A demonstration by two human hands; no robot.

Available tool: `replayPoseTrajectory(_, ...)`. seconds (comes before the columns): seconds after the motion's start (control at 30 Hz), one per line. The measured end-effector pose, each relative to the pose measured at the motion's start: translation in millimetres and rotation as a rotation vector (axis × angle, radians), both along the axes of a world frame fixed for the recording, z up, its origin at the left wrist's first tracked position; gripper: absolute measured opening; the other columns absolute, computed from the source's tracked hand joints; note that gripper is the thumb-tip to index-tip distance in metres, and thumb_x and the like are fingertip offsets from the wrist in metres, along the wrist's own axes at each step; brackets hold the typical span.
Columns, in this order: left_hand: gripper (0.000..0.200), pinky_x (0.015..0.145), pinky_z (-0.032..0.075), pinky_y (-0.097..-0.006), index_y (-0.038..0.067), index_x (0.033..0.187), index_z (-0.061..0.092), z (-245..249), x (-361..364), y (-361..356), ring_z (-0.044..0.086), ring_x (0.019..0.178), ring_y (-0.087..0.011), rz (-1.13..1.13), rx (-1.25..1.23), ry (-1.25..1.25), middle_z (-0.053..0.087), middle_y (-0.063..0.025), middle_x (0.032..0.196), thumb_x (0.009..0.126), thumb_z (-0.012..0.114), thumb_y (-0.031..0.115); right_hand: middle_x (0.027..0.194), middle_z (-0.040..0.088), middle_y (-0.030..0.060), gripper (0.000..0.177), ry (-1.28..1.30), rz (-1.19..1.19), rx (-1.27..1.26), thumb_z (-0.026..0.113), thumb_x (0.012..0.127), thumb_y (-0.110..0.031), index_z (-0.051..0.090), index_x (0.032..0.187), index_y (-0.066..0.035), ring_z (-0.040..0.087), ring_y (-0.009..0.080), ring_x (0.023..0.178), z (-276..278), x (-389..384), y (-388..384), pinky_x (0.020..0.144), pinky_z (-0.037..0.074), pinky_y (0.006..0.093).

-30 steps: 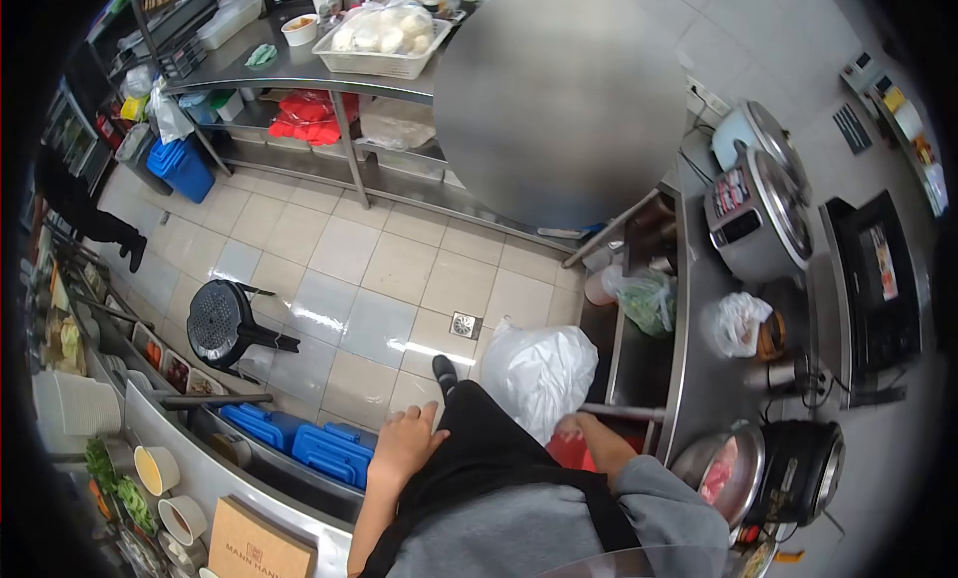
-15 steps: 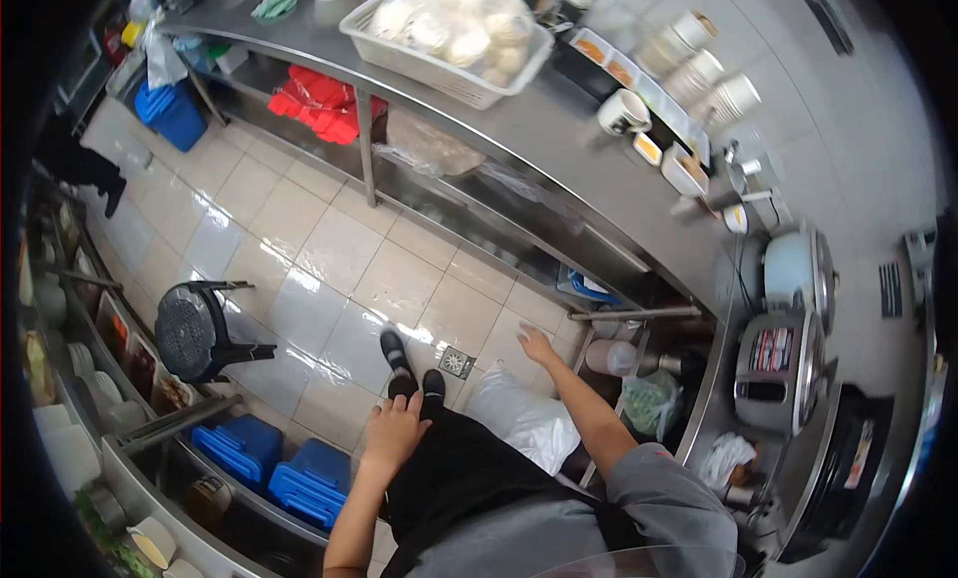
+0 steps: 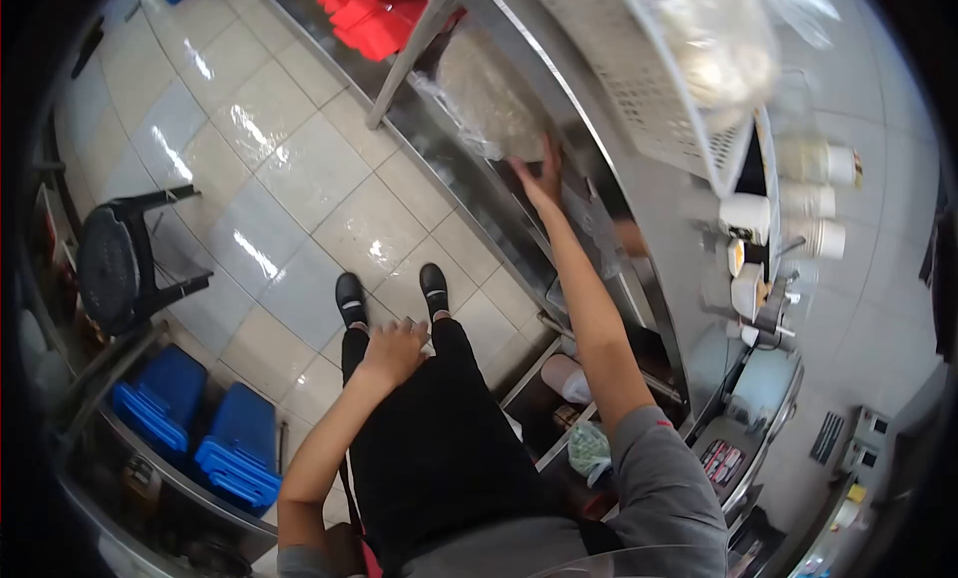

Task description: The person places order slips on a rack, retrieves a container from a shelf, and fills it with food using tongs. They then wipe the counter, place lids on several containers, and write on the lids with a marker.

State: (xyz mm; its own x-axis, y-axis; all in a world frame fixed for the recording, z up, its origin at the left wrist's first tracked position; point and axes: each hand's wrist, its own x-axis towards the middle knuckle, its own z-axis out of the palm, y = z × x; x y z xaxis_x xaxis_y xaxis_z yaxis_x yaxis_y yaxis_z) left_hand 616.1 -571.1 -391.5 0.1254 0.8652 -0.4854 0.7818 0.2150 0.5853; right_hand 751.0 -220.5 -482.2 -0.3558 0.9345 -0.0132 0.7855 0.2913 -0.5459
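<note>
My right hand (image 3: 542, 176) is stretched forward under the steel counter (image 3: 649, 194), its fingers spread at the edge of the lower shelf (image 3: 469, 174), right next to a clear plastic bag of pale contents (image 3: 489, 94). It holds nothing that I can see. My left hand (image 3: 394, 349) rests flat on my black apron (image 3: 439, 448) at the thigh, fingers loose and empty. My two black shoes (image 3: 391, 291) stand on the tiled floor below.
A white perforated basket of pale buns (image 3: 689, 69) sits on the counter above. Cups and small bowls (image 3: 788, 229) stand further right. Red cloth (image 3: 374, 19) lies on the lower shelf. A black stool (image 3: 120, 264) and blue crates (image 3: 195, 418) are at the left.
My right arm has swung from beside the white bag up and forward to the lower shelf under the counter. The view has turned toward that counter. My left hand stays on my thigh.
</note>
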Motion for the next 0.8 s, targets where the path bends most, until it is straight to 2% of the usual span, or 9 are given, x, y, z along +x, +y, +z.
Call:
replayPoseTrajectory(0.03, 0.051, 0.079, 0.043, -0.0413, 0.007, 0.119, 0.046, -13.4, 0.4, 14.5, 0.055, 0.092, -0.0299, 0.063, 0.020, -0.013, 0.055, -0.0141, 0.102, 0.077, 0.062, 0.031, 0.133, 0.036, 0.0195, 0.074, -0.217, 0.240, 0.205, 0.065, 0.075, -0.036, 0.030, 0.136, -0.013, 0.027, 0.0346, 0.127, 24.4, -28.1, -7.7, 0.101, 0.026, 0.0469)
replayPoseTrajectory(0.13, 0.048, 0.076, 0.044, -0.0408, 0.006, 0.117, 0.047, -43.5, 11.3, 43.8, 0.055, 0.089, -0.0287, 0.327, 0.235, 0.025, 0.056, -0.0120, 0.099, 0.077, 0.062, 0.028, 0.137, 0.030, 0.0178, 0.075, -0.610, 0.289, 0.255, 0.064, 0.076, -0.032, 0.024, 0.139, -0.018, 0.018, 0.0372, 0.130, -7.8, -49.4, 10.0, 0.105, 0.017, 0.0479)
replayPoseTrajectory(0.23, 0.048, 0.076, 0.044, -0.0415, 0.006, 0.119, 0.047, -64.9, 40.3, 40.7, 0.055, 0.089, -0.0284, 0.498, 0.248, -0.065, 0.054, -0.0119, 0.102, 0.078, 0.061, 0.026, 0.134, 0.035, 0.0185, 0.061, -0.100, 0.063, 0.157, 0.055, 0.082, -0.028, 0.030, 0.136, -0.015, 0.021, 0.0414, 0.128, -66.8, -41.4, 48.9, 0.106, 0.012, 0.0497)
replayPoseTrajectory(0.27, 0.047, 0.076, 0.044, -0.0418, 0.006, 0.118, 0.047, -75.0, 56.2, 34.8, 0.055, 0.089, -0.0288, 0.539, 0.176, -0.164, 0.054, -0.0120, 0.102, 0.078, 0.061, 0.026, 0.129, 0.038, 0.0242, 0.048, 0.199, 0.270, 0.269, 0.045, 0.087, -0.027, 0.038, 0.130, -0.007, 0.027, 0.0438, 0.124, -89.6, -40.1, 71.3, 0.104, 0.014, 0.0519)
replayPoseTrajectory(0.4, 0.045, 0.076, 0.045, -0.0417, 0.007, 0.118, 0.048, -96.7, 113.4, 12.7, 0.055, 0.090, -0.0308, 0.544, -0.076, -0.289, 0.055, -0.0121, 0.101, 0.079, 0.060, 0.027, 0.130, 0.039, 0.0239, 0.052, 0.151, -0.078, -0.103, 0.047, 0.085, -0.029, 0.039, 0.119, 0.010, 0.037, 0.0337, 0.120, -62.4, -114.6, 70.2, 0.101, 0.025, 0.0433)
replayPoseTrajectory(0.5, 0.046, 0.075, 0.045, -0.0412, 0.007, 0.119, 0.048, -107.8, 144.5, 7.2, 0.055, 0.090, -0.0310, 0.520, -0.141, -0.328, 0.055, -0.0128, 0.100, 0.079, 0.060, 0.026, 0.136, 0.031, 0.0233, 0.054, 0.213, -0.242, -0.185, 0.051, 0.084, -0.025, 0.037, 0.123, 0.009, 0.031, 0.0286, 0.125, -35.0, -165.1, 48.8, 0.103, 0.023, 0.0348)
replayPoseTrajectory(0.6, 0.046, 0.075, 0.046, -0.0411, 0.006, 0.119, 0.048, -111.6, 153.9, 6.5, 0.055, 0.090, -0.0326, 0.530, -0.112, -0.349, 0.055, -0.0149, 0.101, 0.079, 0.061, 0.023, 0.114, 0.051, 0.0252, 0.039, 0.108, 0.542, -0.001, 0.040, 0.090, -0.025, 0.049, 0.115, 0.003, 0.045, 0.0367, 0.111, -71.5, -163.6, 90.2, 0.096, 0.034, 0.0399)
replayPoseTrajectory(0.7, 0.045, 0.075, 0.046, -0.0411, 0.006, 0.118, 0.048, -116.1, 147.3, -0.6, 0.055, 0.089, -0.0328, 0.532, -0.134, -0.362, 0.055, -0.0149, 0.101, 0.078, 0.062, 0.020, 0.140, 0.026, 0.0198, 0.060, 0.456, 0.726, -0.266, 0.055, 0.081, -0.016, 0.030, 0.132, 0.003, 0.025, 0.0267, 0.130, 10.9, -101.2, 47.9, 0.106, 0.019, 0.0330)
replayPoseTrajectory(0.8, 0.043, 0.075, 0.044, -0.0415, 0.008, 0.118, 0.048, -129.1, 136.0, 3.3, 0.055, 0.090, -0.0305, 0.571, -0.098, -0.425, 0.055, -0.0124, 0.098, 0.079, 0.060, 0.021, 0.143, 0.020, 0.0161, 0.066, 0.046, 0.181, 0.200, 0.056, 0.079, -0.011, 0.024, 0.136, -0.001, 0.017, 0.0246, 0.134, -26.3, 15.0, 93.0, 0.107, 0.017, 0.0319)
